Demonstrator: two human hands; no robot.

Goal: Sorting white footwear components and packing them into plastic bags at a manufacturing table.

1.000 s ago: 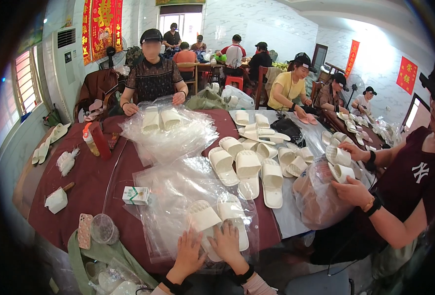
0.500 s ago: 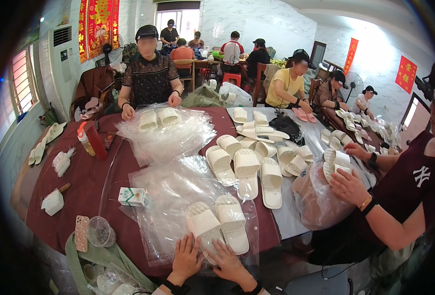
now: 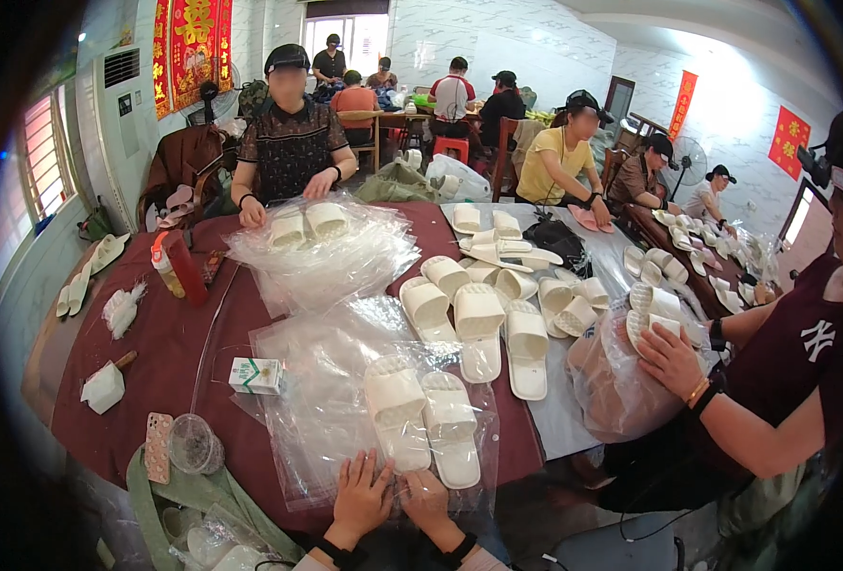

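A pair of cream slippers, the left slipper [image 3: 397,404] and the right slipper [image 3: 452,428], lies side by side on a stack of clear plastic bags [image 3: 317,404]; whether they are inside the top bag I cannot tell. My left hand [image 3: 362,495] rests flat on the near part of the bags with its fingers spread, just left of the left slipper's heel. Curled in by the heels, my right hand [image 3: 427,497] pinches the near edge of the clear plastic; its fingertips are partly hidden.
Loose cream slippers [image 3: 479,314] are heaped beyond the pair. A small white and green box [image 3: 256,375] sits left of the bags. Nearer the left edge are a phone [image 3: 158,447] and a clear tub [image 3: 196,444]. Co-workers sit across and to the right, one holding a slipper [image 3: 657,306].
The left slipper has slid away from me, and the right one has shifted slightly. My right hand's fingers have gone from stretched out on the slipper to curled by its heel.
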